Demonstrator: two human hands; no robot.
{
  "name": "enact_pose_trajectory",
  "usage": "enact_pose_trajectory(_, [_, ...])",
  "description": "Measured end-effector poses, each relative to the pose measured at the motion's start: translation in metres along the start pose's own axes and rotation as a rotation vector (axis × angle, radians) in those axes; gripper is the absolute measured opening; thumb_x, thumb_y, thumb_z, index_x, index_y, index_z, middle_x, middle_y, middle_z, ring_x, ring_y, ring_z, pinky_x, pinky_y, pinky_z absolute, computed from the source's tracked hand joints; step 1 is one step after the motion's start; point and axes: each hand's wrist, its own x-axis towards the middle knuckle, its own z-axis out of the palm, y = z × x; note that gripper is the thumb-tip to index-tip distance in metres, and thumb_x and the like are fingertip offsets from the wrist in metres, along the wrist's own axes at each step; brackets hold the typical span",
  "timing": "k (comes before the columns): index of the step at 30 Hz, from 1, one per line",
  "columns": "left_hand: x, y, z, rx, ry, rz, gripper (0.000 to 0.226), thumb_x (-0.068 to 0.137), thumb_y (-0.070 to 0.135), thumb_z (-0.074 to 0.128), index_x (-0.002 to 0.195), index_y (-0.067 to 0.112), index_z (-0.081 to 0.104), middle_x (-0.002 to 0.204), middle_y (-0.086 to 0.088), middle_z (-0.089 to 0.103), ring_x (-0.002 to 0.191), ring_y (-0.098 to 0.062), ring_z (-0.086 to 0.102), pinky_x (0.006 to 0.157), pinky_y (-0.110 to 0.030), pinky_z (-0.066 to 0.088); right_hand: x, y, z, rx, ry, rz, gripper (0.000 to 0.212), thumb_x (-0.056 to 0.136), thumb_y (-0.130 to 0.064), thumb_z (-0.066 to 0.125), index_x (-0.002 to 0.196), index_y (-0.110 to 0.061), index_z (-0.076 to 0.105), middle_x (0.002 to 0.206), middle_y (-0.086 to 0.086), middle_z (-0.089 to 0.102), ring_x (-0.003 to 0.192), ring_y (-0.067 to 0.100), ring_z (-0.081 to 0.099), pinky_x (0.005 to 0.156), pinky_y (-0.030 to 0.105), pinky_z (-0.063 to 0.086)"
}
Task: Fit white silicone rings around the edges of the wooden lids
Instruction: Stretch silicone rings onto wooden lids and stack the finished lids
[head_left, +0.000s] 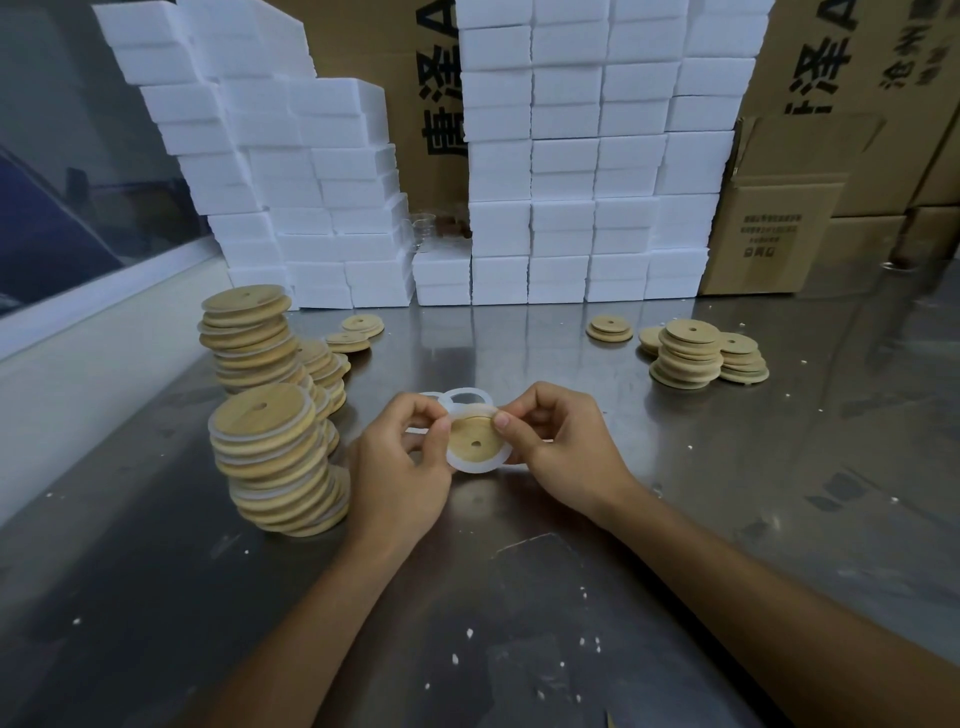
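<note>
A round wooden lid (475, 440) with a small centre hole is held between both hands just above the steel table. A white silicone ring (478, 464) wraps its lower edge and rises over its top. My left hand (402, 462) pinches the ring and lid at the left edge. My right hand (558, 447) pinches the ring at the lid's upper right edge. Loose white rings (464, 397) lie just behind the lid, partly hidden by my fingers.
Two tall leaning stacks of ringed lids (275, 462) (249, 338) stand to the left. Bare wooden lids (693, 353) sit in short stacks at the right, with a few more (609, 327) (356, 332) further back. White foam boxes (566, 208) and cardboard cartons (769, 228) wall off the back.
</note>
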Motion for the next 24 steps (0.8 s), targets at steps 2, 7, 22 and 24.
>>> enact_pose_trajectory(2, [0.0004,0.0002,-0.0003,0.018,-0.003,0.01,0.034,0.087,-0.001,0.064,0.075,0.03,0.055,0.08,0.007,0.068,0.074,-0.011,0.069,0.063,-0.019,0.054,0.0005,0.0005,0.0006,0.009,0.002,0.003,0.012,0.09,-0.008,0.07,0.08,-0.012,0.065,0.082,0.013,0.074,0.078,0.024,0.073,0.076,0.044,0.06])
enact_pose_trajectory(7, [-0.0002,0.0009,-0.0023,0.036,-0.012,0.018,0.034,0.086,-0.002,0.064,0.073,0.029,0.055,0.078,0.009,0.067,0.068,-0.001,0.068,0.056,-0.009,0.048,0.001,0.0016,0.0012,0.017,0.004,0.012,0.014,0.09,-0.007,0.07,0.079,-0.013,0.065,0.081,0.013,0.074,0.076,0.023,0.072,0.074,0.04,0.06])
enact_pose_trajectory(22, [0.0015,-0.005,-0.0041,-0.033,-0.097,-0.014,0.028,0.086,-0.001,0.062,0.074,0.024,0.058,0.076,0.006,0.067,0.07,-0.01,0.069,0.06,-0.025,0.054,0.001,0.0012,0.0003,0.012,-0.003,0.004,0.013,0.09,-0.008,0.07,0.079,-0.012,0.066,0.082,0.011,0.074,0.078,0.02,0.072,0.072,0.031,0.059])
enact_pose_trajectory(24, [0.0011,-0.0036,-0.004,-0.028,-0.093,0.013,0.025,0.087,0.001,0.064,0.077,0.023,0.058,0.077,0.01,0.066,0.071,-0.007,0.069,0.06,-0.016,0.05,0.001,0.0016,0.0007,-0.001,-0.007,-0.009,0.014,0.09,-0.008,0.07,0.078,-0.015,0.065,0.082,0.01,0.074,0.079,0.021,0.072,0.077,0.036,0.059])
